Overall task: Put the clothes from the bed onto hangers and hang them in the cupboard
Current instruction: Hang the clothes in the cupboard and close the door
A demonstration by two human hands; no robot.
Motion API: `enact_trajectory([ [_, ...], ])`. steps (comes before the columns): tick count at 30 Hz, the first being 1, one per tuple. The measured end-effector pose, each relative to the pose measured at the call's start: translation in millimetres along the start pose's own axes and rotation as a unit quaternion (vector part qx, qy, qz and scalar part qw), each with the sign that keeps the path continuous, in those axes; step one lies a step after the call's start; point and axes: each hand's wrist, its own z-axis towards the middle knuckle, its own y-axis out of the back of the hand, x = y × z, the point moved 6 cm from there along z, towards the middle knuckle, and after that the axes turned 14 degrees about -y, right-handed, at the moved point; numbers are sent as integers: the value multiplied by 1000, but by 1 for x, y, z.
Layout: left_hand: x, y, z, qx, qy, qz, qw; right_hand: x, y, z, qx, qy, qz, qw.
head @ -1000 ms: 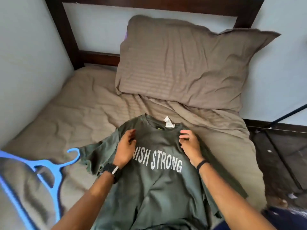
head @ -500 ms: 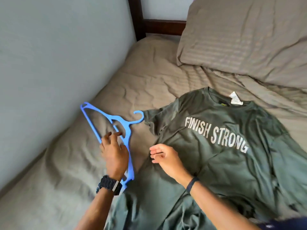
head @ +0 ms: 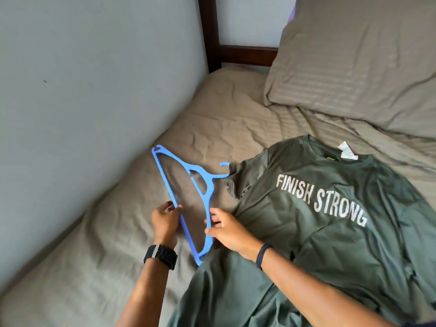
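On the bed (head: 146, 256), left half of frame: blue plastic hanger (head: 186, 199) lies on the taupe sheet, hook at about 2 o'clock from its body, hook tip touching or just under the near sleeve of the green "FINISH STRONG" t-shirt (head: 330, 232). Left hand (head: 165, 223) pinches the hanger's straight bottom bar, thumb and fingers closed on it. Right hand (head: 226, 230) has fingers curled round the sloped shoulder arm at the hanger's 5 o'clock end; it looks like a grip, though how firm it is can't be told. Shirt is spread face up, collar with white tag at 1 o'clock, hem toward 6 o'clock and running under the right forearm. Striped pillow (head: 354, 67) at 1 o'clock, dark wood headboard (head: 212, 43) at 12, grey wall along 9–11. Cupboard not in view. Handling guess: hanger is light and fairly stiff, smooth plastic, thin arms may flex, so hold near the neck junction below the hook for control. Shirt is soft, limp, light knit; it will bunch and slide, so gather at the hem or pinch the collar rim near the tag and feed one hanger arm in at a time. Task looks early: shirt not yet on the hanger.
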Motion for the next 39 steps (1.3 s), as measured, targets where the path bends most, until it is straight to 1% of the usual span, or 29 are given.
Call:
enact_trajectory([
  [1, -4, -3, 3, 17, 3, -22, 1000, 1, -1, 0, 1, 1, 28, 1000],
  [3, -22, -10, 7, 36, -15, -103, 994, 6, -2, -3, 4, 11, 68, 998],
  [5, -48, -17, 6, 40, -64, -166, 983, 17, 0, -10, -1, 40, 95, 995],
  [8, -75, -30, -2, 43, -127, -214, 968, 34, 11, -19, -14, 91, 121, 988],
  [11, -91, -49, -14, 42, -165, -272, 947, 51, 40, -32, -42, 121, 133, 983],
  [13, -94, -70, -27, 50, -169, -291, 941, 55, 65, -44, -57, 127, 163, 977],
  [15, -89, -96, -45, 64, -157, -292, 941, 53, 88, -57, -63, 117, 199, 971],
  [16, -83, -109, -53, 74, -148, -292, 942, 50, 100, -62, -79, 108, 201, 970],
  [17, -78, -129, -66, 98, -133, -293, 942, 42, 119, -65, -112, 94, 196, 970],
  [19, -61, -161, -87, 144, -102, -267, 947, 24, 156, -67, -203, 55, 163, 964],
  [20, -53, -181, -99, 171, -86, -246, 950, 12, 180, -71, -260, 35, 142, 954],
  [22, -41, -212, -121, 225, -74, -204, 950, -12, 219, -78, -337, 2, 144, 931],
  [25, -33, -258, -145, 315, -84, -136, 935, -45, 268, -88, -402, -17, 215, 890],
  [27, -28, -290, -153, 381, -109, -57, 916, -62, 297, -94, -445, -5, 225, 866],
  [30, -34, -324, -157, 439, -164, 50, 882, -83, 323, -105, -474, 7, 234, 849],
  [32, -41, -342, -153, 450, -184, 101, 868, -96, 337, -114, -488, 14, 245, 838],
  [33, -48, -349, -147, 441, -210, 129, 863, -100, 342, -118, -496, 23, 245, 833],
  [35, -61, -362, -131, 413, -268, 184, 851, -107, 350, -126, -504, 37, 235, 830],
  [39, -76, -382, -94, 354, -314, 246, 846, -107, 354, -138, -506, 58, 200, 837],
])
